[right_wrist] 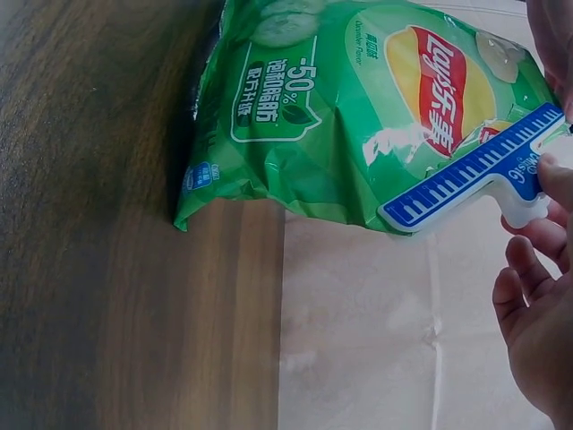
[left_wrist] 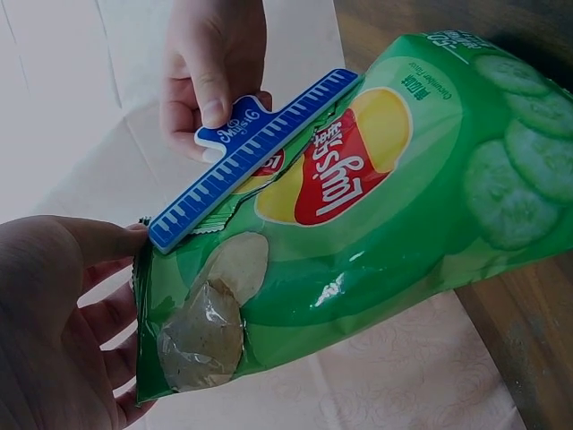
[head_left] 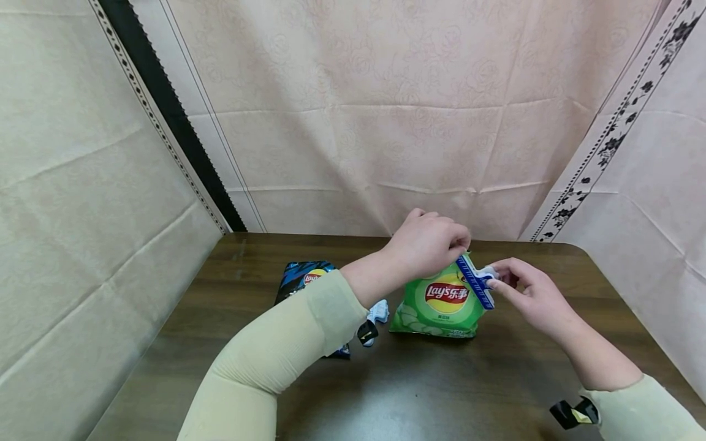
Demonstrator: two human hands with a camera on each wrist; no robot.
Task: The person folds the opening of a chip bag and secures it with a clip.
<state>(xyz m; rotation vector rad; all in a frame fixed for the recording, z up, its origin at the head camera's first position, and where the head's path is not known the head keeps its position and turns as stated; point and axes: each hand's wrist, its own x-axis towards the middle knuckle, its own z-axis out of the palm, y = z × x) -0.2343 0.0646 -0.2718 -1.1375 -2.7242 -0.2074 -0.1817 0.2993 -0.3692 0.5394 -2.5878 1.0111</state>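
A green Lay's chip bag (head_left: pixel 419 309) stands on the wooden table, its top corner pinched by my left hand (head_left: pixel 427 245). My right hand (head_left: pixel 524 291) pinches the handle of a blue and white bag clip (head_left: pixel 477 283). In the left wrist view the clip (left_wrist: pixel 260 157) lies slantwise across the folded top of the bag (left_wrist: pixel 430 179), one end close to my left thumb (left_wrist: pixel 112 240). The right wrist view shows the clip's ruler-like blue bar (right_wrist: pixel 474 170) along the bag's edge, with my right thumb (right_wrist: pixel 557 184) on its handle.
Left of the green bag lies a dark blue Lay's bag (head_left: pixel 298 275), partly hidden behind my left forearm. A second light-coloured clip (head_left: pixel 378 311) shows beside that forearm. Pale patterned cloth (head_left: pixel 358 147) hangs behind the brown table (head_left: pixel 419 392) and along both sides.
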